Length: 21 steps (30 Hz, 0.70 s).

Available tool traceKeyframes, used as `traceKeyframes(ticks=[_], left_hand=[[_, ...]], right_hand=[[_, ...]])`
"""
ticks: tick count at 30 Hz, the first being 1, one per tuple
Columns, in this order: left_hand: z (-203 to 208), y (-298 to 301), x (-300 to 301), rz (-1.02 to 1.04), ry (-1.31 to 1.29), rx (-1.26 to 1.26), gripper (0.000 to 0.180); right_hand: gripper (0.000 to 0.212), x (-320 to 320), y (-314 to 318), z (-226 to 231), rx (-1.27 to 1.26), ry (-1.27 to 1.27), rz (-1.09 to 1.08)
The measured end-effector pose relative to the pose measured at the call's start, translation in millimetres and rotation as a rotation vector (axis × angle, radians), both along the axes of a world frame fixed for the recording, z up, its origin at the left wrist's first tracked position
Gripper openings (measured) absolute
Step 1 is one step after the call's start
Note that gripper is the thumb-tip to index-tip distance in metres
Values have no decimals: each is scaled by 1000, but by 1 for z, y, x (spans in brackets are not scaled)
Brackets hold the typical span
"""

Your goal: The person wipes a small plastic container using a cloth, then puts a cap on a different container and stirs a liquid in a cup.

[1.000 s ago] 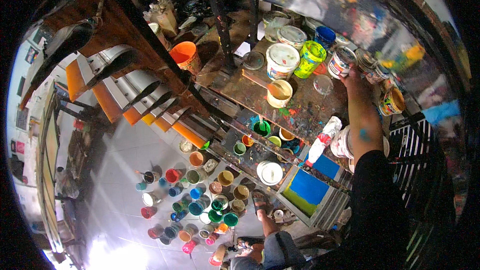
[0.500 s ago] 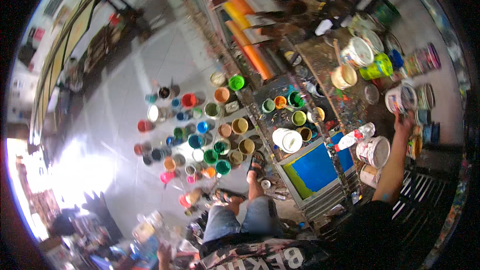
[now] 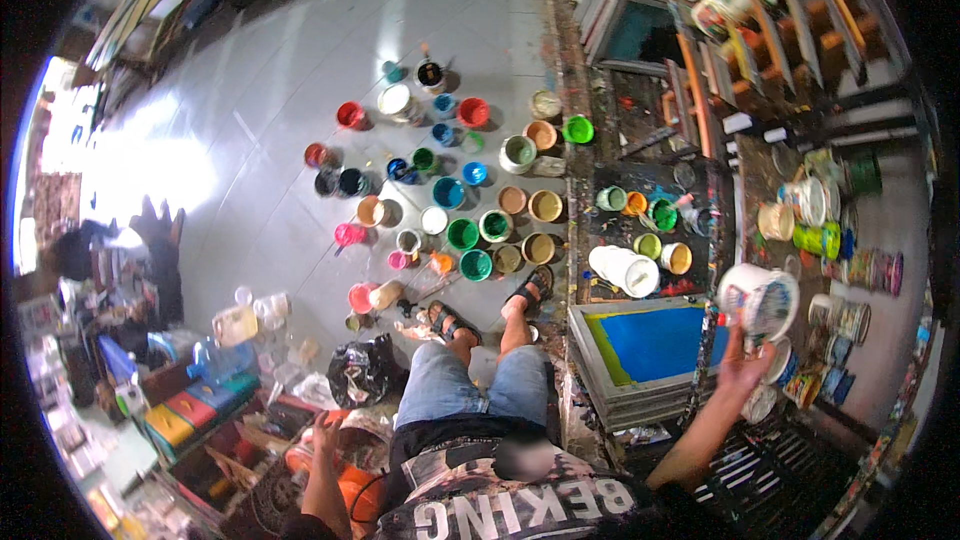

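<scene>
Grey floor tiles (image 3: 300,60) carry many open paint pots (image 3: 450,190) in front of my sandalled feet. My right hand (image 3: 745,365) is raised, fingers closed around a white paint-smeared tub (image 3: 760,298), beside the blue printing screen (image 3: 655,340). My left hand (image 3: 325,435) hangs low by an orange object (image 3: 350,485); its grip I cannot tell.

Glossy grey tiled floor (image 3: 270,120) catches bright window glare at left; cluttered, paint-stained counter (image 3: 700,190) and wooden racks (image 3: 760,40) line the right side.
</scene>
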<state>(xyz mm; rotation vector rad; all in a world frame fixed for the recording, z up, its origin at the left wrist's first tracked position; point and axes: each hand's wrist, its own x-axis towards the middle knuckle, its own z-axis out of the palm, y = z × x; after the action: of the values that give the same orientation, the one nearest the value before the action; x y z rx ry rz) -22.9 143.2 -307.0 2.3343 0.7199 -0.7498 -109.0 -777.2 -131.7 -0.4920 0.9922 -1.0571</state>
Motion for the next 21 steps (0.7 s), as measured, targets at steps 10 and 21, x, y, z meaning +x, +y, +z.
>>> traceKeyframes(ticks=[10,21], left_hand=[[17,11,-101,519,164,-229,67],[34,-73,-206,749,171,-257,67]], right_hand=[[59,168,285,-151,678,571,690],[49,242,530,-363,279,1328,1178]])
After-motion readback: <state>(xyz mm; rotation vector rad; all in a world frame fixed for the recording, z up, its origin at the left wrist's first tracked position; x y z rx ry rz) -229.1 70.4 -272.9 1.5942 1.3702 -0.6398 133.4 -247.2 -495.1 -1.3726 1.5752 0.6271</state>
